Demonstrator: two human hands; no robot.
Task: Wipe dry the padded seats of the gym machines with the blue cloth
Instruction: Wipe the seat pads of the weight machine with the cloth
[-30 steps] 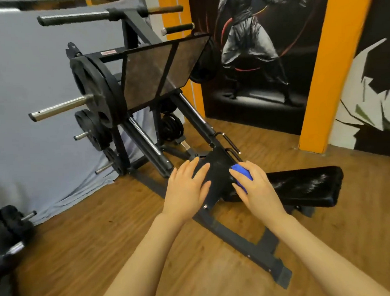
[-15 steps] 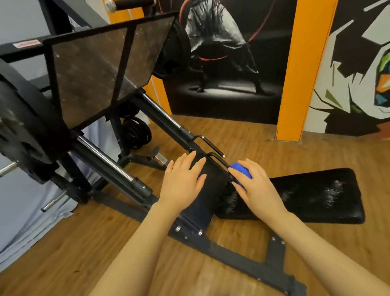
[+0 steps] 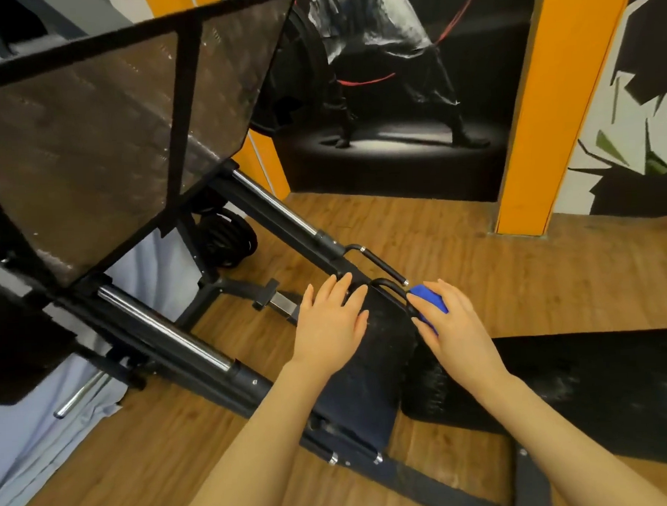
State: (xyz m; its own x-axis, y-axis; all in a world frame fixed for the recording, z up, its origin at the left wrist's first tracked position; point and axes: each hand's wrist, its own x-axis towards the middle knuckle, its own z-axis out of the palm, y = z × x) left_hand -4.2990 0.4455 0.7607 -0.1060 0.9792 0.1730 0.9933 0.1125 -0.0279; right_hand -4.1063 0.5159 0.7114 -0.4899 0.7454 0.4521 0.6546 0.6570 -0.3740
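Observation:
The leg press machine's black padded seat (image 3: 372, 389) slopes up toward me at the centre. My left hand (image 3: 329, 323) lies flat on its upper left part, fingers straight. The blue cloth (image 3: 430, 304) is bunched under my right hand (image 3: 451, 326), which holds it at the seat's upper right edge, beside a black handle (image 3: 392, 288). Most of the cloth is hidden by the hand. The long black back pad (image 3: 582, 391) stretches off to the right, with wet streaks on it.
The big metal foot plate (image 3: 102, 148) hangs close at upper left on chrome rails (image 3: 163, 329). Black weight plates (image 3: 228, 234) sit behind it. The steel base frame (image 3: 430, 482) runs across the wooden floor. A grey sheet (image 3: 23, 438) hangs at left; an orange pillar (image 3: 547, 102) stands at right.
The view has closed in on the machine, so the seat and foot plate loom larger. Both hands stay on the seat's top, the right one still over the blue cloth.

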